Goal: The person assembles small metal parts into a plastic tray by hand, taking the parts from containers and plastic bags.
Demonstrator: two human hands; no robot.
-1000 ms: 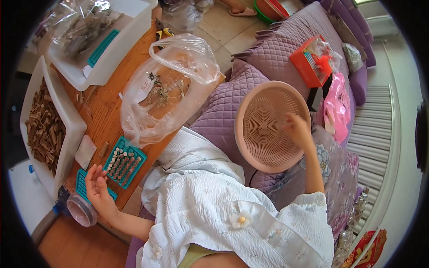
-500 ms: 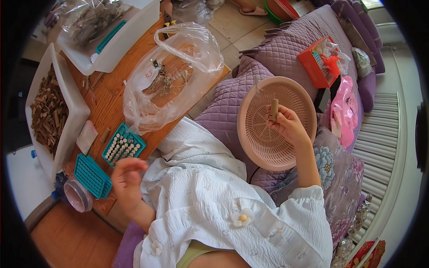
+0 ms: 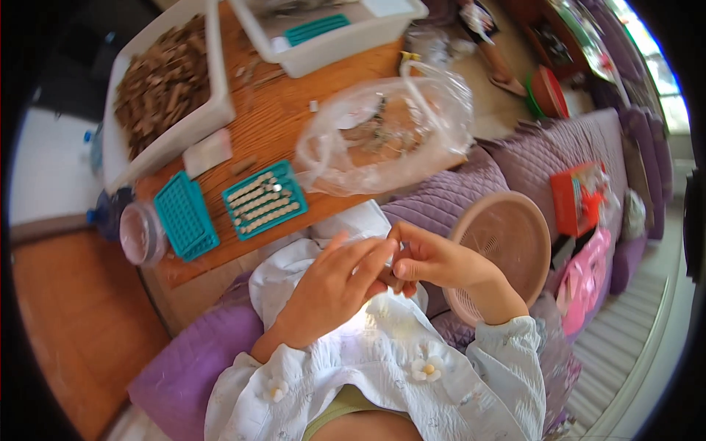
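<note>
Over my lap, my left hand (image 3: 331, 283) and my right hand (image 3: 434, 257) meet in front of the white dress (image 3: 368, 338). Between their fingertips shows part of a short brown tube (image 3: 389, 277), gripped by my right hand and mostly hidden. The fingers of my left hand are bent against it from the left; what they pinch is covered. On the wooden table beyond, a teal tray (image 3: 248, 224) holds rows of small off-white pellets. Beside it lie more teal perforated trays (image 3: 184, 215) in a stack and a loose brown tube (image 3: 243, 165).
A white box (image 3: 218, 62) heaped with brown pieces stands at the table's far left, another white box (image 3: 360, 45) behind. A clear plastic bag (image 3: 441, 158) lies along the table's right edge. To my right are a pinkish strainer basket (image 3: 543, 253) and a red box (image 3: 565, 209).
My right hand has come left from above the strainer basket with the brown tube. My left hand has moved right from beside the pellet tray to meet it. The view has turned left.
</note>
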